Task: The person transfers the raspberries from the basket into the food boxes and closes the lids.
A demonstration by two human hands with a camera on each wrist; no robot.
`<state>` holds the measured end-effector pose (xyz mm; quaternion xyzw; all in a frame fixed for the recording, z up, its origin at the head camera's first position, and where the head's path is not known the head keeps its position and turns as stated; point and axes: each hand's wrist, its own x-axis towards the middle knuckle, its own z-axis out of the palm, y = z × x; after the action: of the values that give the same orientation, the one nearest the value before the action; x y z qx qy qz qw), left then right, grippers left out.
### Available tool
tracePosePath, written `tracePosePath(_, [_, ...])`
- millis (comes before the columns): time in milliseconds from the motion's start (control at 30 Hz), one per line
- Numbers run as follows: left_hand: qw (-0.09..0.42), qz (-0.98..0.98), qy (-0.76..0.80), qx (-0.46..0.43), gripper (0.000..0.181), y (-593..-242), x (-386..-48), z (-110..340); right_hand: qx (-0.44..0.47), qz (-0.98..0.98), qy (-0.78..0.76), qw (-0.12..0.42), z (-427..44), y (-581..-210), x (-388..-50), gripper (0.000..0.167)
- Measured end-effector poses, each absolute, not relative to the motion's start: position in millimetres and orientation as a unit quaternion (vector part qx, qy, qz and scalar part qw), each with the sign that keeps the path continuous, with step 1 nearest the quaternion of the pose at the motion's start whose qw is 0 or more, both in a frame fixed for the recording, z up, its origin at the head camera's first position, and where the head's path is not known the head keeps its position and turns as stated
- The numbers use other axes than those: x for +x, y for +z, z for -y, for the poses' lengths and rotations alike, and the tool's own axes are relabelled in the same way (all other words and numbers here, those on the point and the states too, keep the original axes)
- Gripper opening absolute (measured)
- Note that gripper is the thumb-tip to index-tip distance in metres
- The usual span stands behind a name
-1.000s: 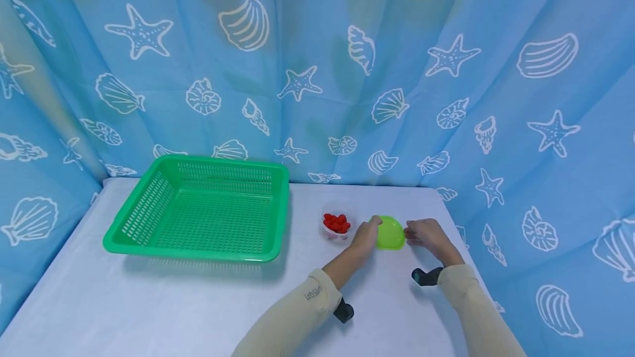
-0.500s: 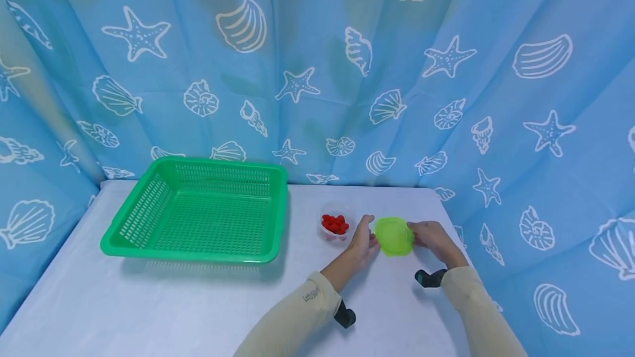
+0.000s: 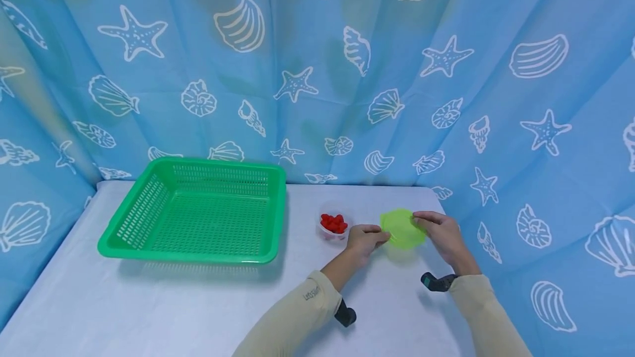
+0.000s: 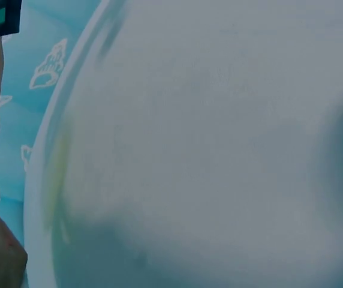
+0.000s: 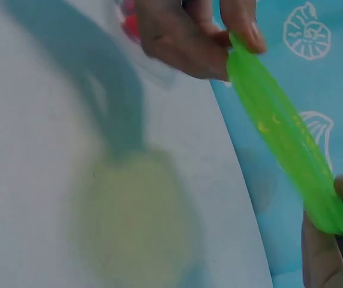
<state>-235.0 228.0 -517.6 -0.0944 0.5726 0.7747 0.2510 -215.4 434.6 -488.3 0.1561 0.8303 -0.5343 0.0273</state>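
Note:
A thin, translucent lime-green stretch lid [image 3: 403, 229] hangs above the right part of the table, casting a yellowish shadow below. My left hand [image 3: 364, 240] pinches its left edge between thumb and fingers. On the opposite edge, my right hand [image 3: 445, 236] grips it with thumb and fingertips. From the right wrist view the lid [image 5: 285, 132] appears nearly edge-on, stretched between the two hands. Left of my left hand stands a small clear bowl [image 3: 331, 236] with several red pieces [image 3: 334, 223] inside; their kind is too small to tell.
A large green plastic basket [image 3: 193, 255] with slotted sides stands on the left half of the white-covered table [image 3: 198, 313]. Behind and on both sides hangs a blue curtain [image 3: 307, 120] with white shell prints. The table's right edge runs close to my right hand.
The lime-green lid has risen off the table and shifted slightly right. My right hand, earlier beside it, has taken hold of its right edge; the left hand has changed its hold.

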Motion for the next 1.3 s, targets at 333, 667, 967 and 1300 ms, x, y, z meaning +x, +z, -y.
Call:
tracePosePath(333, [0.207,-0.579,0.786,-0.053,0.015,-506,-237,-216,0.142,-0.842,-0.519,-0.024,-421,-487,-225,0.042])
tracePosePath(667, [0.171,-0.656,0.736,0.012,0.006,-491,-255,-187,0.119,-0.844,-0.522,-0.031,-411,-480,-228,0.056])
tracePosePath(967, [0.138,-0.593,0.793,-0.017,0.009,-496,-263,-160,0.095,-0.823,-0.560,-0.020,-387,-483,-236,0.053])
tracePosePath(1300, [0.100,-0.585,0.804,-0.023,0.012,-496,-266,-134,0.098,-0.792,-0.603,0.021,-355,-483,-252,0.049])
